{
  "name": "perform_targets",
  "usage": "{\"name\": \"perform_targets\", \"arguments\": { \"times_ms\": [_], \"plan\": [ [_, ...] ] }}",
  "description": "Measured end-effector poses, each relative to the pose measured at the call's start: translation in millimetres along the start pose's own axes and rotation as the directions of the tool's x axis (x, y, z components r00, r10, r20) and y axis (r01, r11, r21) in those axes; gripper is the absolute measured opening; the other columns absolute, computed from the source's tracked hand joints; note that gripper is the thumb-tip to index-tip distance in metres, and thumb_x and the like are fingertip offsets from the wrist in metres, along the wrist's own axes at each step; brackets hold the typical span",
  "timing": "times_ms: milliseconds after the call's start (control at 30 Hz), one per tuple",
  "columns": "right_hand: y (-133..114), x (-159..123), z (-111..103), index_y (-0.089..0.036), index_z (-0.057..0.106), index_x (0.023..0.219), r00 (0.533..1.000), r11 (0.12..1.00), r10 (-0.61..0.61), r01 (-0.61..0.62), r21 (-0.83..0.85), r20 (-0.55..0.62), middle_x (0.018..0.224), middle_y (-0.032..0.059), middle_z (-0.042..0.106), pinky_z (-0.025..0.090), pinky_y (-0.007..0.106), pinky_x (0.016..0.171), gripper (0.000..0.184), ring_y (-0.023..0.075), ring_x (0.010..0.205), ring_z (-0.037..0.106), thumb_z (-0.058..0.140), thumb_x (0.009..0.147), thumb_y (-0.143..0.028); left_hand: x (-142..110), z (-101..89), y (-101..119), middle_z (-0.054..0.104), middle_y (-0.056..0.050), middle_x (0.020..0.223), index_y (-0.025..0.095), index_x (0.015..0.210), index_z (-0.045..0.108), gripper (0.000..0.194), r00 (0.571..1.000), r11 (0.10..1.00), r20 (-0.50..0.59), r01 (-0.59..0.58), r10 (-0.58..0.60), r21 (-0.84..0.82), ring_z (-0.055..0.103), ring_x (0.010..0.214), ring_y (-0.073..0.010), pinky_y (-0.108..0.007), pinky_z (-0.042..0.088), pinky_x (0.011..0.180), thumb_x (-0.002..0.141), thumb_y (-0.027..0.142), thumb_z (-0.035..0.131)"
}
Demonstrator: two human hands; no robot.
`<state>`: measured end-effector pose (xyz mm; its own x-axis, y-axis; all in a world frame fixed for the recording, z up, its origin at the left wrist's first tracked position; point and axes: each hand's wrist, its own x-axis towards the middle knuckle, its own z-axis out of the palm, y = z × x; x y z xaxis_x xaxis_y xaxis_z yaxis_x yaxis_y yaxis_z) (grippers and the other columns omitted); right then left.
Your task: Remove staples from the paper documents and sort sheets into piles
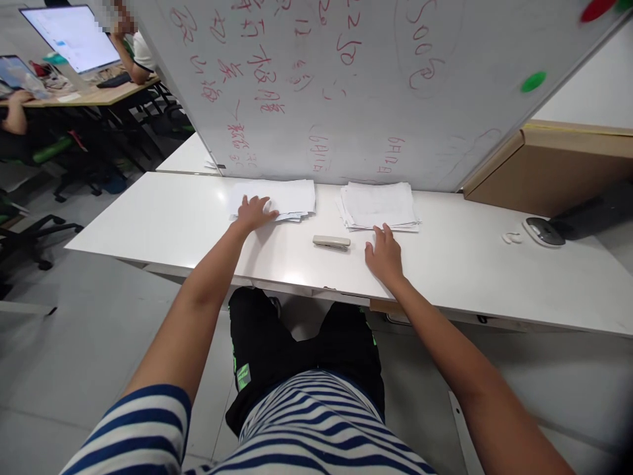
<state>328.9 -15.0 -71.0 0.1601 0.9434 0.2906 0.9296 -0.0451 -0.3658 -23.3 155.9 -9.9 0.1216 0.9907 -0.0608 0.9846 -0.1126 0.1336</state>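
Note:
On the white desk, my left hand rests with spread fingers on the left stack of paper. The sheets there lie slightly uneven, their lower edges showing. My right hand is open at the lower edge of the right paper stack, fingertips near or touching it. Between the two hands lies a light grey stapler, apart from both.
A whiteboard with red writing stands behind the papers. To the right are a cardboard box, a computer mouse and a small white object. At the far left, people sit by a wooden desk with a monitor.

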Motion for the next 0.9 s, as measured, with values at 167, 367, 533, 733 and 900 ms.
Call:
{"name": "perform_targets", "arguments": {
  "times_ms": [167, 367, 533, 733, 900],
  "plan": [
    [2, 0, 1, -0.011, 0.039, 0.142, 1.0, 1.0, -0.002, 0.002, -0.005, 0.005, 0.153, 0.0235, 0.032, 0.038, 0.054, 0.103, 0.052, 0.0363, 0.132, 0.042, 0.037, 0.094, -0.031, -21, 7.1, -11, 0.02, -0.012, 0.16, 0.032, 0.15, 0.028, 0.085, 0.997, 0.997, 0.072, 0.019, -0.024, 0.074, 0.019, 0.142, -0.0465, -0.057, 0.025, 0.108, 0.08, 0.08, 0.034],
    [4, 1, 2, -0.009, 0.041, 0.14, 1.0, 1.0, -0.005, 0.005, -0.024, 0.008, 0.152, 0.0235, 0.033, 0.037, 0.053, 0.105, 0.052, 0.0354, 0.132, 0.043, 0.037, 0.094, -0.031, -46, 3.6, -9, 0.04, -0.008, 0.152, 0.033, 0.142, 0.043, 0.054, 0.996, 0.983, 0.007, -0.091, 0.091, 0.157, 0.039, 0.129, -0.039, -0.051, 0.034, 0.101, 0.092, 0.052, 0.044],
    [6, 1, 3, -0.009, 0.041, 0.14, 1.0, 1.0, -0.011, 0.011, -0.025, 0.017, 0.151, 0.0233, 0.034, 0.037, 0.052, 0.106, 0.051, 0.0347, 0.134, 0.041, 0.037, 0.094, -0.032, -51, -13.3, -12, 0.054, -0.005, 0.141, 0.032, 0.136, 0.052, 0.044, 0.982, 0.968, 0.1, -0.175, 0.159, 0.179, 0.051, 0.118, -0.0327, -0.039, 0.042, 0.089, 0.095, 0.037, 0.039],
    [7, 0, 5, -0.008, 0.043, 0.138, 1.0, 0.999, -0.019, 0.019, -0.038, -0.004, 0.149, 0.024, 0.037, 0.038, 0.051, 0.105, 0.051, 0.0348, 0.134, 0.042, 0.036, 0.094, -0.032, -41, -28.8, -3, 0.069, -0.011, 0.1, 0.022, 0.103, 0.067, 0.035, 0.997, 0.998, -0.078, -0.007, 0.012, 0.069, 0.062, 0.095, -0.0318, -0.037, 0.042, 0.077, 0.094, 0.04, 0.038],
    [5, -1, 4, -0.008, 0.045, 0.136, 0.999, 0.999, -0.036, 0.035, -0.031, -0.029, 0.147, 0.024, 0.04, 0.04, 0.05, 0.103, 0.049, 0.0346, 0.132, 0.044, 0.036, 0.094, -0.031, -27, -29.0, 3, 0.068, -0.01, 0.09, 0.021, 0.089, 0.064, 0.028, 0.974, 0.999, -0.225, -0.019, 0.008, -0.047, 0.062, 0.088, -0.0296, -0.034, 0.039, 0.069, 0.09, 0.045, 0.048]
  ]
}}
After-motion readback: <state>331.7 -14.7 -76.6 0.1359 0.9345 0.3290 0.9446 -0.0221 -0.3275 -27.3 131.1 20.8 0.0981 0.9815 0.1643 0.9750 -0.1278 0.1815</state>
